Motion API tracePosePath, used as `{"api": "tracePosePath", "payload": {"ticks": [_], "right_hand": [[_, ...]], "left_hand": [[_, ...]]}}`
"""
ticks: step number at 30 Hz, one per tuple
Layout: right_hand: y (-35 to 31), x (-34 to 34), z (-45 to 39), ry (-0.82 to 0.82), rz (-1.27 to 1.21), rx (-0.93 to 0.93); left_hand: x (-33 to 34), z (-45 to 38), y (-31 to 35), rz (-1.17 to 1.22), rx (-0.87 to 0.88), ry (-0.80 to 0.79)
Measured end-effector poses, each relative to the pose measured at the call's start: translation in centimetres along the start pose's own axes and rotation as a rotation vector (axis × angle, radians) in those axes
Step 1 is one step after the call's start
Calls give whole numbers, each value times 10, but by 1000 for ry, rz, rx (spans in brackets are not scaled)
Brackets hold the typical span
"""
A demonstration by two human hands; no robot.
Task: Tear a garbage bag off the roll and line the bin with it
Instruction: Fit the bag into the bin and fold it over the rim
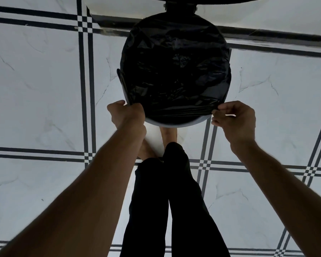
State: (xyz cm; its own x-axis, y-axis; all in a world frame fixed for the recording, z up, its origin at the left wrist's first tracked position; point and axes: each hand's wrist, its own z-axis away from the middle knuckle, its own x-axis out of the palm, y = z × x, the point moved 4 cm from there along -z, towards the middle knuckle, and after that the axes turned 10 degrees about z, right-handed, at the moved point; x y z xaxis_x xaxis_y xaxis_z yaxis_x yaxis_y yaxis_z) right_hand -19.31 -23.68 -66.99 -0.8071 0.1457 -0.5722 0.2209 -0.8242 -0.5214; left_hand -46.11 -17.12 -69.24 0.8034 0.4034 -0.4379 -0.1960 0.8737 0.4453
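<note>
A round bin (176,125) stands on the floor in front of my feet, its pale near rim showing. A black garbage bag (174,71) fills its mouth and is folded over the rim along the far and side edges. My left hand (127,115) grips the bag's edge at the near-left rim. My right hand (233,119) pinches the bag's edge at the near-right rim, between thumb and fingers. The bin's open lid (180,2) stands up at the far side. No roll is in view.
White marble-look floor tiles (44,89) with dark grid lines lie all around the bin. My legs in black trousers (172,201) and bare feet stand just behind the bin. A dark threshold strip (267,34) runs across the floor at the back.
</note>
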Motion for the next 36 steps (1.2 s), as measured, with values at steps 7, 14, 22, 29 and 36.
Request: {"api": "tracePosePath", "payload": {"ticks": [7, 14, 22, 29, 36], "right_hand": [[5, 19, 13, -53, -265, 333], [-2, 22, 17, 55, -7, 280], [-22, 28, 11, 112, 66, 282], [-7, 23, 7, 26, -54, 216], [2, 25, 13, 10, -307, 251]], "left_hand": [[-7, -6, -11, -268, 244, -69], [-14, 4, -17, -231, 349, -134], [-19, 7, -20, -388, 394, -118], [-27, -1, -20, -349, 22, -247], [-12, 6, -8, -278, -131, -296]]}}
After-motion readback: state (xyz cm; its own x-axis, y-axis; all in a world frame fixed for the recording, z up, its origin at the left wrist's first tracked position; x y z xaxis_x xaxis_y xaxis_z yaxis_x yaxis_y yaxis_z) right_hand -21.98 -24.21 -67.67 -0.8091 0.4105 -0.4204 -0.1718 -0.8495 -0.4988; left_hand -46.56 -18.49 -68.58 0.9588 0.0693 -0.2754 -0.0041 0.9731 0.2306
